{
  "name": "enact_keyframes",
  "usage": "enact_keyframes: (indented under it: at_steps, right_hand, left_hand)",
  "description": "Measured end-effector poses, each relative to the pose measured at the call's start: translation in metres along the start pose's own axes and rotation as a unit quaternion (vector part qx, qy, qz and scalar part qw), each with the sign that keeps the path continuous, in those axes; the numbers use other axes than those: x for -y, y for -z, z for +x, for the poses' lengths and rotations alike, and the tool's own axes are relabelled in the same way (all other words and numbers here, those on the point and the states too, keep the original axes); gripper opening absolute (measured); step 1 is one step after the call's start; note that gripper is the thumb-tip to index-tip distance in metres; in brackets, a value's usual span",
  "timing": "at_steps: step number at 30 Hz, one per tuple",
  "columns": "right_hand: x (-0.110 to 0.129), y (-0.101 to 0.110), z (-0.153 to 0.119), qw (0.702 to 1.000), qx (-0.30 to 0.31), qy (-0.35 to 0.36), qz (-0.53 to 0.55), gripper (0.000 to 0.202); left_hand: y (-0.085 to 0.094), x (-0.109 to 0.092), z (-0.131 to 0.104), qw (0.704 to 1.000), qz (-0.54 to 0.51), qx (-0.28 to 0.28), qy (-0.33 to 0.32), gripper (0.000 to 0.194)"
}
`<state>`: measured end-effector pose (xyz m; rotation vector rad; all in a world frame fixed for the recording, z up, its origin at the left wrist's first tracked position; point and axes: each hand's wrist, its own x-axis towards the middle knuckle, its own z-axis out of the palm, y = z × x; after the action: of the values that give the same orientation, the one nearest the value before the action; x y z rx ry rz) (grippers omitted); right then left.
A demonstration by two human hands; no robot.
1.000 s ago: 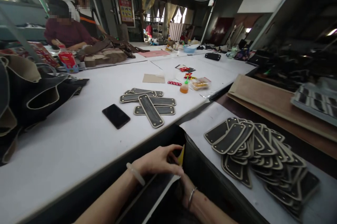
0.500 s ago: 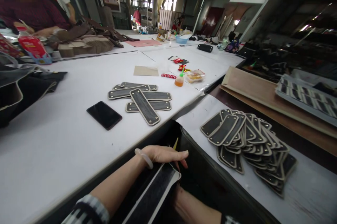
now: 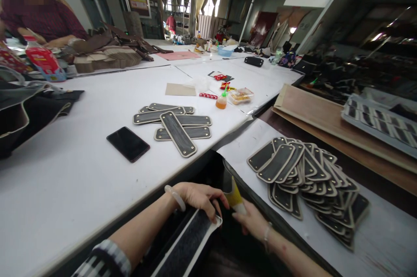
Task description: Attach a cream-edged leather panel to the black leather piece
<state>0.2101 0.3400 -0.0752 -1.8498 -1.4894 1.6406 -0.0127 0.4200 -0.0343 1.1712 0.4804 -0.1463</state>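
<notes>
My left hand (image 3: 198, 196), with a pale bangle at the wrist, bends its fingers over the top end of a long black panel with light edges (image 3: 189, 238). The panel slants down toward my lap, and its lower end runs out of the picture. Just right of it, my right hand (image 3: 252, 220) grips a tapered yellow-and-white tool (image 3: 235, 199) pointing up, close to my left fingertips. The tool's exact kind does not show. Black pieces with pale borders and metal eyelets lie in a loose group (image 3: 179, 133) on the white table and in a large heap (image 3: 302, 177) to the right.
A phone (image 3: 128, 144) lies on the white table (image 3: 81, 190). Beyond stand a small orange bottle (image 3: 221, 102) and a clear food pack (image 3: 241, 95). At right are brown boards (image 3: 312, 112) and a tray (image 3: 381, 120). Another person (image 3: 42, 18) sits at far left.
My right hand has come out from beneath the panel to its right side, bringing the yellow tool into clearer view. My left fingers have curled down onto the panel's end.
</notes>
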Motion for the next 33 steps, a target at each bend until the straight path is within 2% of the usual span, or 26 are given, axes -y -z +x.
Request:
enact_keyframes:
  at_steps: [2, 4, 6, 9, 14, 18, 27, 33]
  right_hand:
    - [0.001, 0.033, -0.014, 1.000, 0.001, 0.004, -0.021, 0.035]
    - [0.013, 0.057, -0.029, 0.994, 0.094, -0.018, -0.051, 0.042]
    - [0.032, 0.064, -0.042, 0.981, 0.182, -0.026, -0.067, 0.045]
    - [0.058, 0.051, -0.050, 0.967, 0.238, -0.007, -0.086, 0.036]
    - [0.074, 0.023, -0.046, 0.964, 0.246, -0.032, -0.096, 0.019]
    - [0.074, 0.019, -0.045, 0.963, 0.255, -0.039, -0.077, 0.019]
    - [0.075, 0.015, -0.043, 0.966, 0.241, -0.060, -0.068, 0.019]
    - [0.079, 0.013, -0.043, 0.961, 0.255, -0.074, -0.077, 0.017]
  left_hand:
    - [0.000, 0.000, 0.001, 1.000, -0.008, 0.000, 0.004, 0.063]
    - [-0.001, 0.000, 0.001, 1.000, -0.012, -0.005, 0.010, 0.067]
    - [-0.002, -0.001, -0.001, 1.000, -0.011, -0.016, 0.016, 0.072]
    - [-0.004, -0.004, -0.004, 0.999, 0.007, -0.036, 0.014, 0.081]
    - [-0.006, -0.009, -0.011, 0.993, 0.074, -0.089, 0.027, 0.104]
    - [-0.006, -0.012, -0.015, 0.982, 0.139, -0.126, 0.024, 0.103]
    - [-0.004, -0.005, -0.013, 0.980, 0.151, -0.132, 0.010, 0.102]
    - [-0.002, 0.001, -0.011, 0.980, 0.151, -0.133, -0.012, 0.101]
